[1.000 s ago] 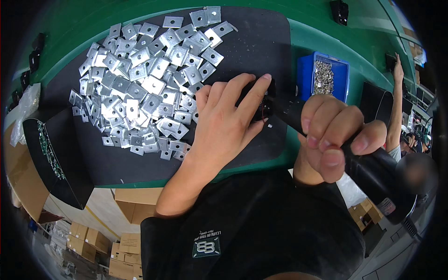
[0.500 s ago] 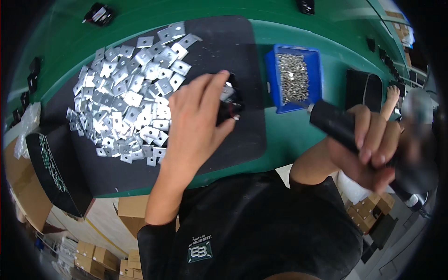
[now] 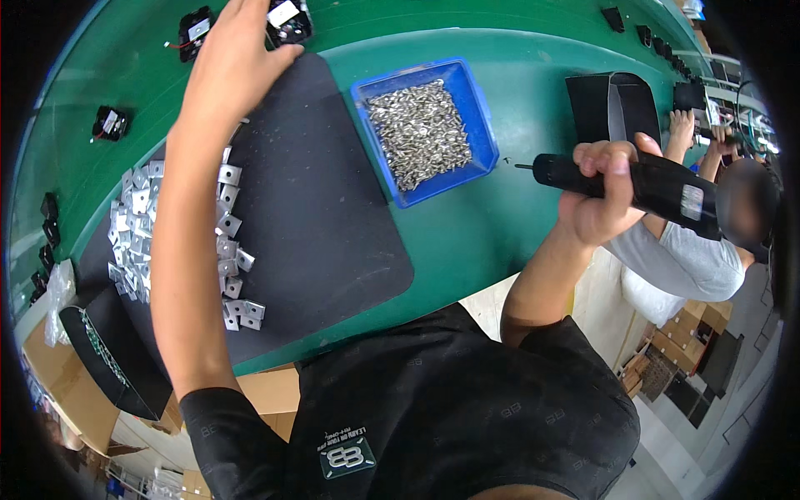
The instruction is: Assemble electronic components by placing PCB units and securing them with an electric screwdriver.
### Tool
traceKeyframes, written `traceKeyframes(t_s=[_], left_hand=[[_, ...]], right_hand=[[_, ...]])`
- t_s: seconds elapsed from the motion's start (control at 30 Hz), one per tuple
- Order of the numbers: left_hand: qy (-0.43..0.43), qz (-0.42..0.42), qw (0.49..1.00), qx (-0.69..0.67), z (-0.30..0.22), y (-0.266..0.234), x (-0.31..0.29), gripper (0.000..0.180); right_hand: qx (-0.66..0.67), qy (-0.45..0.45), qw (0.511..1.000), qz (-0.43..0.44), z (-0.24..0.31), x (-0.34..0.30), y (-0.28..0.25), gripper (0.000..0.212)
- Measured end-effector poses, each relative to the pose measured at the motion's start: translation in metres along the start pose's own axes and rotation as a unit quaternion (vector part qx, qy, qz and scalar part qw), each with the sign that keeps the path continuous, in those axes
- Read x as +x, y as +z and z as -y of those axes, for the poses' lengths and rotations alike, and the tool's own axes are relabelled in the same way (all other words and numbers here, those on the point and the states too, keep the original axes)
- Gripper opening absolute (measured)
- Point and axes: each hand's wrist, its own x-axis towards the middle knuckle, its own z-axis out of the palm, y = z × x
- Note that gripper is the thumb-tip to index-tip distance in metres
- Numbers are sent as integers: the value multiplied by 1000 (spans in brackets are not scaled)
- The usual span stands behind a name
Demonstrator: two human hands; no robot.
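My left hand (image 3: 229, 75) is stretched out to the far edge of the work surface, its fingertips cut off by the top of the picture. Thumb and fingers hold a small black plastic housing (image 3: 292, 27) with a white label, over the green belt. My right hand (image 3: 607, 179) grips a black electric screwdriver (image 3: 675, 196), its thin bit pointing left toward a blue bin (image 3: 493, 158). Silvery screws (image 3: 421, 133) fill much of this bin. Under my left forearm lies a heap of square metal plates with holes (image 3: 133, 212), partly hidden, on a black mat (image 3: 317, 200).
More black housings (image 3: 110, 123) sit along the green belt (image 3: 150, 75). An open black box (image 3: 612, 108) stands right of the bin; another black box (image 3: 125, 358) with green parts is at the left. A co-worker's grey sleeve (image 3: 687, 258) shows at right.
My left hand has carried the black housing from the mat to the far left. The screwdriver has turned in my right hand, its bit now showing. The whole view has shifted.
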Motion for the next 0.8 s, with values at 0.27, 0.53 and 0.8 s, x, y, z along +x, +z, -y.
traceKeyframes(t_s=[0.27,0.53,0.8], left_hand=[[41,39,995,81,64,30,26,64],[-38,131,982,129,-30,-5,52,75],[32,118,992,31,-48,60,92,86]], right_hand=[[-46,-12,998,48,-15,-1,-10,39],[42,12,997,56,-11,5,-14,41],[98,29,992,70,5,2,-17,44]])
